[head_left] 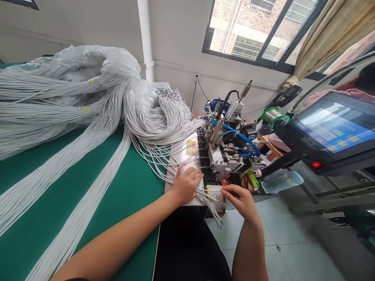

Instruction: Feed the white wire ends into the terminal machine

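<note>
Near the front corner of a metal plate (183, 146), my left hand (186, 184) is curled over several white cables. Their loose ends (216, 218) poke out past the palm and hang toward the plate's front edge. The undersides of these fingers are hidden. To the right, my right hand (240, 201) pinches the end of one white cable (210, 190) between thumb and fingertips. Just beyond both hands stands a machine (216, 156) with metal clamps and blue air tubes. Other single cables run across the plate into its black row of slots (202, 146).
Long bundles of white cable (88, 144), partly wrapped in clear plastic (120, 58), lie on the green table (129, 218). A touch screen (336, 125) on an arm juts in from the right, beside a wire spool (274, 116). Another person's pink sleeve (325, 95) shows behind it.
</note>
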The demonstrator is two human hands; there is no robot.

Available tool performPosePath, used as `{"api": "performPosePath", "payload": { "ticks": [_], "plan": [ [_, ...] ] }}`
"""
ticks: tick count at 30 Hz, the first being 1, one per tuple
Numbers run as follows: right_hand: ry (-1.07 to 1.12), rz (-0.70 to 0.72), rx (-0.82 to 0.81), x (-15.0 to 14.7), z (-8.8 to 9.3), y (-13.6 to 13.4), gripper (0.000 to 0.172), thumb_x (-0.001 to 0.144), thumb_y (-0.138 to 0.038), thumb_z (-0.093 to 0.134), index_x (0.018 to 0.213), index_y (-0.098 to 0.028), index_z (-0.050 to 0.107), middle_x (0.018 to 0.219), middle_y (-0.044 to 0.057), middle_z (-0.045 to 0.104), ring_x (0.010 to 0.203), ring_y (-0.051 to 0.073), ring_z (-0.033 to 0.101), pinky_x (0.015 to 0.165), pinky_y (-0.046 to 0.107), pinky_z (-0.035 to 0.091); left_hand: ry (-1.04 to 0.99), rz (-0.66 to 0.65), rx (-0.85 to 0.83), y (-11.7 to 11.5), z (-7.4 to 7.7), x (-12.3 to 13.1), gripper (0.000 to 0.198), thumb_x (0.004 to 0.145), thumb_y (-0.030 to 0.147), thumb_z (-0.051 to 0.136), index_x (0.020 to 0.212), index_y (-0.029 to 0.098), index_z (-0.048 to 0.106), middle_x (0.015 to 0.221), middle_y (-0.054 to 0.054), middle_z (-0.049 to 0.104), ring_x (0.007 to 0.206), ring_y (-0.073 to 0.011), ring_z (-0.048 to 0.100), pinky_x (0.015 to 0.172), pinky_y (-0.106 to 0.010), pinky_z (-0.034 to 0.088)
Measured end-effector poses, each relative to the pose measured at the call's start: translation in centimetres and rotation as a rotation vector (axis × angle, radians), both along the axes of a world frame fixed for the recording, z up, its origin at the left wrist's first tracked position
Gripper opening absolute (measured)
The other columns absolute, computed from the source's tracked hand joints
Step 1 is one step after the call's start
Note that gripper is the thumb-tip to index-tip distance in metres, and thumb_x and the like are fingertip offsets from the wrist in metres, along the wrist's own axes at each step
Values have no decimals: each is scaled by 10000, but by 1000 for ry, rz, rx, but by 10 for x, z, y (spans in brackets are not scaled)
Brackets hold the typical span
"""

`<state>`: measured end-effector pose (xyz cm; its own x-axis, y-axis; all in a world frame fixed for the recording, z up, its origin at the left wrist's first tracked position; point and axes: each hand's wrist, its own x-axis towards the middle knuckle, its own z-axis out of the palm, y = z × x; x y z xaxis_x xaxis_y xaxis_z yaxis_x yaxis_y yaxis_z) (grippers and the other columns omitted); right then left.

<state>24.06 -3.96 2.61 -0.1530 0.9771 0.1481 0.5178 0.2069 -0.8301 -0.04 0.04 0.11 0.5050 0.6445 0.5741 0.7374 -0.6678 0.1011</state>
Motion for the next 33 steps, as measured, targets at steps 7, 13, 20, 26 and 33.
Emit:
{"api": "performPosePath", "payload": {
  "ticks": [7,13,20,26,33],
  "plan": [
    [299,-255,61,-11,-17,16,259,730,-439,721,742,-181,699,721,40,655,654,178,567,604,280,450,-34,-90,53,1,-1,-2,463,740,53,461,1163,191,590,886,-24,665,807,-158,601,1002,-440,265],
    [482,-360,24,-19,-27,29,341,689,-500,728,724,-166,665,625,18,574,532,130,442,491,254,339,-23,-95,109,1,2,-3,413,831,37,413,1131,232,617,835,12,682,746,-117,604,989,-397,269],
    [554,-277,0,-20,-30,32,267,718,-433,722,716,-173,658,601,-5,513,519,113,383,489,250,309,22,-110,114,1,0,-4,398,829,42,415,1108,232,626,738,22,661,673,-121,580,970,-398,277],
    [152,-266,105,-11,-27,34,266,756,-428,665,697,-169,667,663,30,603,623,174,508,597,280,389,29,-104,97,0,2,-3,439,786,37,421,1136,229,606,717,23,637,662,-127,574,947,-388,288],
    [53,-210,56,-11,-31,43,290,780,-431,603,633,-184,565,587,-10,488,574,148,426,565,263,334,52,-77,24,2,-1,-1,440,762,73,498,1150,253,600,848,-11,644,797,-163,597,953,-415,274]
  ]
}}
